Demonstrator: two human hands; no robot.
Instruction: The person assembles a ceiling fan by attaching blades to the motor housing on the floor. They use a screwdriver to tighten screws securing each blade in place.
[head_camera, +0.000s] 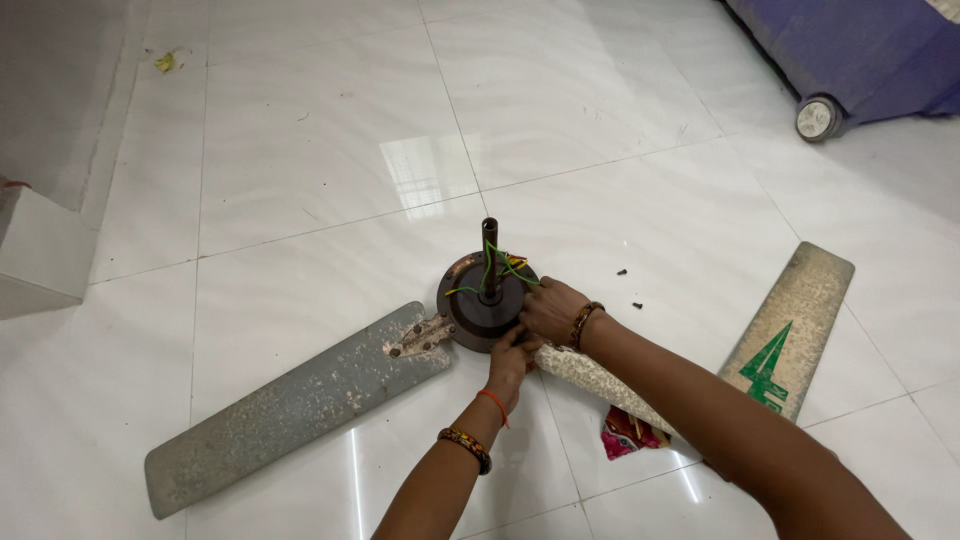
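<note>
Both hands met at the fan motor (487, 300) on the floor (300, 180): left hand (511, 360) pinched its blade bracket, right hand (551, 310) curled over the rim. Heavy, rigid metal, I judged; best gripped by the hub, clear of loose wires (497, 268).

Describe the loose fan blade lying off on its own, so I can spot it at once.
Start at the round brown fan motor hub on the white tiled floor, where the left hand and right hand work. Look to its right, past two small dark screws. The detached beige blade lies apart there, alone bearing a green arrow-like mark.
</note>
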